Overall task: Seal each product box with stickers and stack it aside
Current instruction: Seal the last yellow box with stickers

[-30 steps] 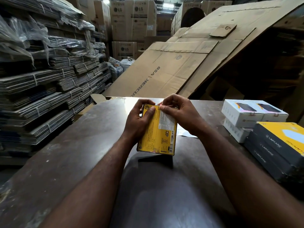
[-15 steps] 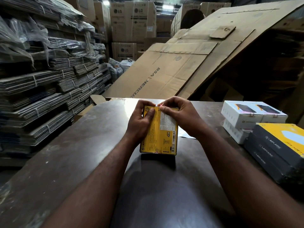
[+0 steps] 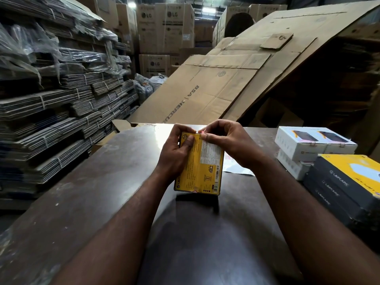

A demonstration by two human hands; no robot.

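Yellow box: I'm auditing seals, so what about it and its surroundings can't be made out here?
All in the head view:
- Yellow box top edge: covered by the fingers of the left hand and right hand; whether the sticker is stuck down is unclear.
- Its label print: too small.
- Dark boxes at right: cut off by the frame edge.
- White sheet: mostly behind the right wrist.

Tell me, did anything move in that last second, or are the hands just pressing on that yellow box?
Nothing visibly moved. The left hand still grips the yellow box standing on end on the table. The right hand still pinches the small red sticker at its top edge. The stacked boxes at the right lie as before.
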